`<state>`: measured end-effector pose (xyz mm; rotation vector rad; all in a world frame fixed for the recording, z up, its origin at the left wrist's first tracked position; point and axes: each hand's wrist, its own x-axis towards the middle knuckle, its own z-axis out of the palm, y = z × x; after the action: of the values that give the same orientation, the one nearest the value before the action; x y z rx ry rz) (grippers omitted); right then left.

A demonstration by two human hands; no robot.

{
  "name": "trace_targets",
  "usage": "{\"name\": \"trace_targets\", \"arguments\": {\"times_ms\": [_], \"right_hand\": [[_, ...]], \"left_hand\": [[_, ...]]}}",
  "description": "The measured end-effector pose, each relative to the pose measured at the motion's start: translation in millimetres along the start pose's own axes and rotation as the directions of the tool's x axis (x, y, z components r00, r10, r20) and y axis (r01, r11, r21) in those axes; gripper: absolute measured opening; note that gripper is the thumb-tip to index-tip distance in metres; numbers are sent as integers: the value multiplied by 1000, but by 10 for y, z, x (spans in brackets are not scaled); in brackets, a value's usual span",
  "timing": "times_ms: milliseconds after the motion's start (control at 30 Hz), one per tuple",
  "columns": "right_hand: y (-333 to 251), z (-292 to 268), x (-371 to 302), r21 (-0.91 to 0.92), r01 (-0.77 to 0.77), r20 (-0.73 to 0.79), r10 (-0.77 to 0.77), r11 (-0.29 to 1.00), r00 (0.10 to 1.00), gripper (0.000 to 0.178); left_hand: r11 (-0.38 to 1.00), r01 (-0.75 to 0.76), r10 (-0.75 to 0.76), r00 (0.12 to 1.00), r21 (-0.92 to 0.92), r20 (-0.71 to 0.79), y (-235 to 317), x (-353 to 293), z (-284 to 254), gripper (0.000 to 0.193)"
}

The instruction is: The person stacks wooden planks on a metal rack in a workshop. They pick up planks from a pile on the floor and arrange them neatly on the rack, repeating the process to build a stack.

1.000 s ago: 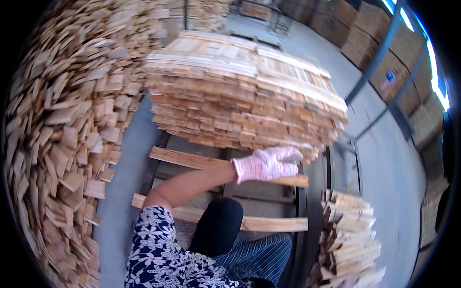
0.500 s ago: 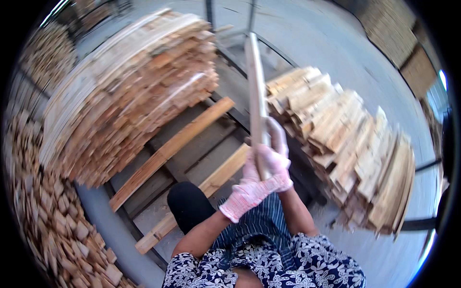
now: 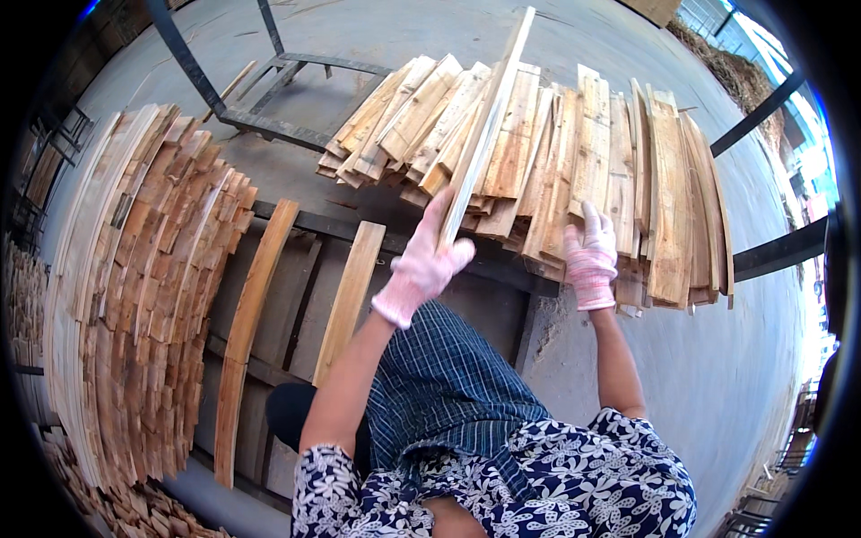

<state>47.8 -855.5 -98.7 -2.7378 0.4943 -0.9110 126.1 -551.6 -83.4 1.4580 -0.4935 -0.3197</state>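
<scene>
A long, narrow wooden board point(image 3: 489, 121) slants up and away from my left hand point(image 3: 425, 264), which grips its near end. My left hand wears a pink-and-white knitted glove. In a matching glove, my right hand point(image 3: 590, 257) is open, fingers stretched toward the near ends of boards in the right-hand pile point(image 3: 619, 193). Whether its fingertips touch the wood, I cannot tell. The held board stands edge-on above the left part of that pile.
A tall stack of boards point(image 3: 143, 296) stands at the left. Beside it, two single boards, one longer point(image 3: 251, 332) and one shorter point(image 3: 352, 296), lie across a dark metal frame point(image 3: 305, 220). Metal posts point(image 3: 184, 54) rise at the far left, and a bar point(image 3: 780, 251) juts out right.
The view has swung right toward the right-hand pile. My right hand has let go of the board and moved right over the pile; my left hand still holds the board.
</scene>
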Motion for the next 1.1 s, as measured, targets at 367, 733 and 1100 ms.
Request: {"name": "trace_targets", "arguments": {"times_ms": [367,733,1100], "right_hand": [[189,513,982,-518,-177,234,338,837,912,77],[-176,-97,-108,28,-39,384,25,999,923,80],[107,-165,-511,588,-687,487,492,426,722,93]], "left_hand": [[528,280,-349,932,801,-96,-504,1371,659,99],[654,659,-503,746,372,-437,-917,1533,628,119],[743,592,-611,791,-312,46,-924,1393,673,75]]}}
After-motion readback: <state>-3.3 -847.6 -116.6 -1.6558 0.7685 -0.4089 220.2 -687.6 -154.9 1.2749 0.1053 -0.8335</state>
